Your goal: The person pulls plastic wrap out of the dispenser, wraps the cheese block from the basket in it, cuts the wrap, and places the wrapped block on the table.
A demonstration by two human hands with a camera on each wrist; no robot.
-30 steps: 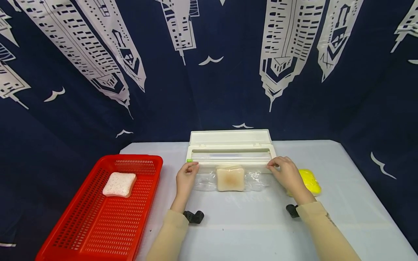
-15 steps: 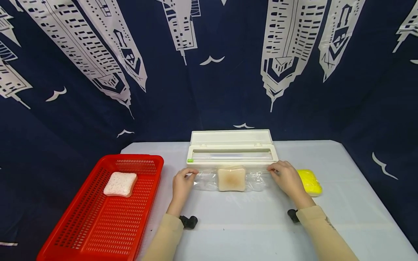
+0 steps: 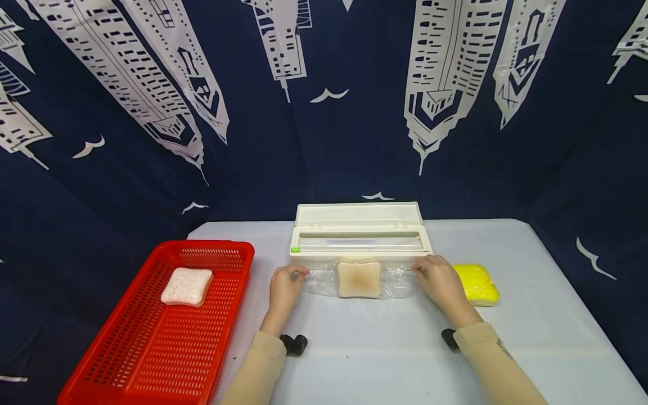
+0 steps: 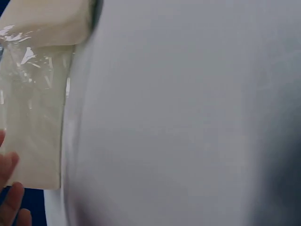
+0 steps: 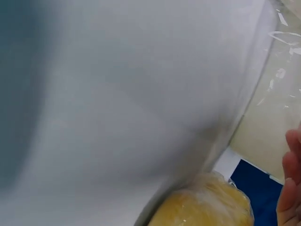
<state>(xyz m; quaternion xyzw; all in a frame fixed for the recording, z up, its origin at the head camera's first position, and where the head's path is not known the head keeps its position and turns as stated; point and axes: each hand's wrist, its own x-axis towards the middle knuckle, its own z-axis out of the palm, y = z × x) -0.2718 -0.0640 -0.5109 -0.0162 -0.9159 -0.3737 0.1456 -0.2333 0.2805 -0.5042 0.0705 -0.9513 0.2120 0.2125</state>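
A slice of bread (image 3: 359,279) with a browned middle lies in front of a white cling film dispenser (image 3: 360,256), whose lid stands up. Clear cling film (image 3: 321,283) spreads out on both sides of the slice, shiny and wrinkled in both wrist views. At the film's left far corner, my left hand (image 3: 285,289) pinches its edge between thumb and fingers. My right hand (image 3: 441,284) pinches the right far corner, close to the dispenser's front. Only fingertips of each hand show in the wrist views.
To the left is a red plastic basket (image 3: 157,365) holding a speckled white bread slice (image 3: 186,286). A yellow film-wrapped item (image 3: 477,285) lies beside my right hand. A green slider (image 3: 296,250) sits at the dispenser's left end. A dark patterned cloth (image 3: 354,140) hangs behind the table.
My left hand has come off the dispenser's left front edge, nearer to me and slightly left. The right hand has come slightly nearer too. The film's far edge now stretches between the hands.
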